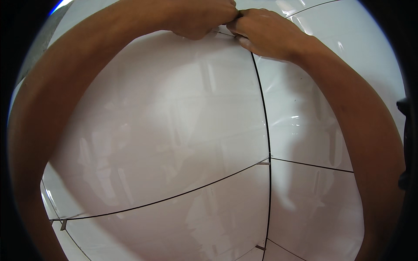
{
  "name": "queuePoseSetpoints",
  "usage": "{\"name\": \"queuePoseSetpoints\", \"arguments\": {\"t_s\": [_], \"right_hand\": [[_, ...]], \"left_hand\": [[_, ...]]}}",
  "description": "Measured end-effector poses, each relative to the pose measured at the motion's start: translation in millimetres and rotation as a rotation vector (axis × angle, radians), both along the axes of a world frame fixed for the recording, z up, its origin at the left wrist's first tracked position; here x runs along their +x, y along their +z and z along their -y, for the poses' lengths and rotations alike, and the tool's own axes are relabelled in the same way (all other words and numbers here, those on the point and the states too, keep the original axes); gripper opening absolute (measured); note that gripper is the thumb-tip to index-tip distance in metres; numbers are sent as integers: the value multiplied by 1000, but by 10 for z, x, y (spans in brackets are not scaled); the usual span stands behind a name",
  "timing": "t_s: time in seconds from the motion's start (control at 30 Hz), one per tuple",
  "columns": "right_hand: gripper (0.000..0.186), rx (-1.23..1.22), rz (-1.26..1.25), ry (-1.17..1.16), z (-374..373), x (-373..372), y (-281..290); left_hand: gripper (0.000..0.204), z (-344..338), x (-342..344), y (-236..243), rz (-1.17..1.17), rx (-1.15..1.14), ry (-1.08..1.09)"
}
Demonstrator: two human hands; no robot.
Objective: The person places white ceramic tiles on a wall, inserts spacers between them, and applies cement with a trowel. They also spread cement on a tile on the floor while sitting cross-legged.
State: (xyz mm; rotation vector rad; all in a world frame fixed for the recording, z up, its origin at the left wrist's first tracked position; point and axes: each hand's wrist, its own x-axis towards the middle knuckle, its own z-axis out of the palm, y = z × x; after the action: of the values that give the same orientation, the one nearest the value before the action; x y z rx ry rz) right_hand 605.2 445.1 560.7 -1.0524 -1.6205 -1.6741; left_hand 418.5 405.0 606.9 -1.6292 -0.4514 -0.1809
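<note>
My left hand (202, 17) and my right hand (265, 32) meet at the top, over a dark joint (261, 91) between glossy white tiles (165, 117). The fingers of both hands are curled down at that joint, close together. Whatever they may hold is hidden. The joint runs down from my hands toward the bottom edge, crossed by thinner joints. A small thin grey tab (263, 163) sticks out where two joints meet below my hands.
More small tabs (64, 224) sit in the joints at the lower left and at the bottom (260, 247). Tiles continue to the right and top. A rough grey surface (43, 39) shows at the upper left edge beyond the tiles.
</note>
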Motion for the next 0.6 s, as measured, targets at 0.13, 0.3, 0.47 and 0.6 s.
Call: {"name": "queuePoseSetpoints", "arguments": {"t_s": [0.13, 0.3, 0.47, 0.6], "right_hand": [[24, 46, -9, 26, -15, 80, -14], [20, 83, -38, -77, -20, 226, 17], [18, 135, -2, -9, -45, 298, 82], [17, 177, -23, 42, -79, 253, 110]], "left_hand": [[19, -98, 94, 80, -79, 84, -24], [26, -183, 161, 184, -146, 147, -52], [30, -280, 136, 267, -140, 206, -39], [31, -316, 65, 322, -239, 397, -212]]}}
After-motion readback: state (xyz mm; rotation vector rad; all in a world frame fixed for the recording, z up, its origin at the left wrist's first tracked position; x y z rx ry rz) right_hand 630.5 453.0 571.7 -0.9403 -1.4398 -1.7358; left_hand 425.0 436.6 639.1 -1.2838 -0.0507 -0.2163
